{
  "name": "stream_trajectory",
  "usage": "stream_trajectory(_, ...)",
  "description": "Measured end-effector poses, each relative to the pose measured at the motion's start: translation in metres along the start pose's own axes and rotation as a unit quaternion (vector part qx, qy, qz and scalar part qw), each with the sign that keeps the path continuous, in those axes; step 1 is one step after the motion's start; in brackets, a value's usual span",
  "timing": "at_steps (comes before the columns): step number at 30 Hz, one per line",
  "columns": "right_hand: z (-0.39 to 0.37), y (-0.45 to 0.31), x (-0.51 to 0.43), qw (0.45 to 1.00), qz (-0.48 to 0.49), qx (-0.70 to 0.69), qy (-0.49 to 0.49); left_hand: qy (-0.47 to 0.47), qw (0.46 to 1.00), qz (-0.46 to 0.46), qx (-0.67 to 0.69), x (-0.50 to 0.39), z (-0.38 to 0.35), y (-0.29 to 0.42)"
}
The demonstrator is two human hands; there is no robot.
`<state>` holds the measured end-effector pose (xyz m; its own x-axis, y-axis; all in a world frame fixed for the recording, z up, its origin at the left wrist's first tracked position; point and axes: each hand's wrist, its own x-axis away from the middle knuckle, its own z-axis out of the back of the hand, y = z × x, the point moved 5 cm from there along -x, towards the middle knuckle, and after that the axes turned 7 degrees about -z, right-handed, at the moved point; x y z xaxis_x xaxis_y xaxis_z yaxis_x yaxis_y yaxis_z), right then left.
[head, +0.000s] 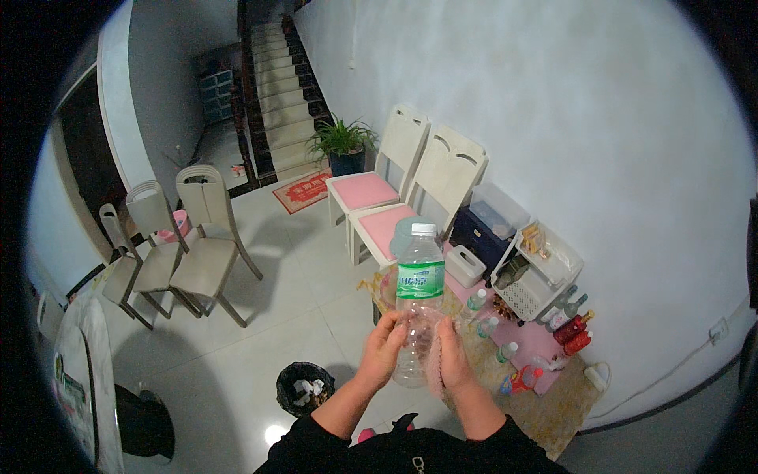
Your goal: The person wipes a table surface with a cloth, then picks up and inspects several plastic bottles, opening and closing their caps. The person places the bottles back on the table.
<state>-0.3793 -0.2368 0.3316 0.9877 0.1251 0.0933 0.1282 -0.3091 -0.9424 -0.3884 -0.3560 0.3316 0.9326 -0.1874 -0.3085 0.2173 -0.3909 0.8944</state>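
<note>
A large clear plastic bottle [410, 355] with a green label and a white cap stands upright between my hands, in front of my body. My left hand [383, 343] grips its lower left side. On the other side my right hand [455, 355] presses a pink cloth [435, 361] against the bottle. Through the clear plastic below the label some of the cloth's pink shows. Just beyond my right hand, several smaller bottles with green labels, one of them a capped bottle [476, 300], stand on a table [536, 415] with a yellowish marbled top.
Along the wall side of the table are a white basket [524, 302], red bottles [571, 330] and a detergent bottle [522, 379]. A lined trash bin [305, 388] stands on the floor at left. White chairs with pink seats [367, 191] are ahead; beige chairs [204, 266] stand left.
</note>
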Motion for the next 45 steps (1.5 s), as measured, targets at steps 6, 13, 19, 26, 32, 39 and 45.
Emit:
stream_trajectory(6, -0.04, -0.027, 0.022, 0.917, 0.234, 0.315, 0.066, 0.104, 0.991, -0.056, -0.059, 0.017, -0.006, -0.001)
stream_trajectory(13, -0.023, -0.039, 0.017, 0.97, 0.106, 0.212, 0.06, 0.129, 0.978, -0.13, -0.103, 0.028, -0.011, 0.007)
stream_trajectory(19, -0.023, -0.045, 0.019, 0.997, -0.055, 0.021, 0.043, 0.045, 0.991, 0.048, 0.115, 0.015, -0.007, -0.011)
stream_trajectory(26, -0.026, -0.017, 0.021, 0.879, 0.283, 0.358, 0.138, 0.095, 0.976, -0.135, -0.142, 0.024, -0.018, -0.001)
stream_trajectory(32, -0.041, -0.04, 0.032, 0.964, 0.137, 0.22, 0.062, 0.114, 0.99, -0.068, -0.053, 0.027, -0.003, -0.005)
stream_trajectory(39, -0.009, -0.014, 0.009, 0.998, -0.008, 0.056, 0.03, 0.068, 0.996, 0.052, 0.036, 0.0, 0.0, -0.02)
stream_trajectory(45, -0.031, -0.01, 0.027, 0.891, 0.211, 0.378, 0.138, 0.127, 0.992, -0.012, -0.017, 0.01, -0.007, -0.01)
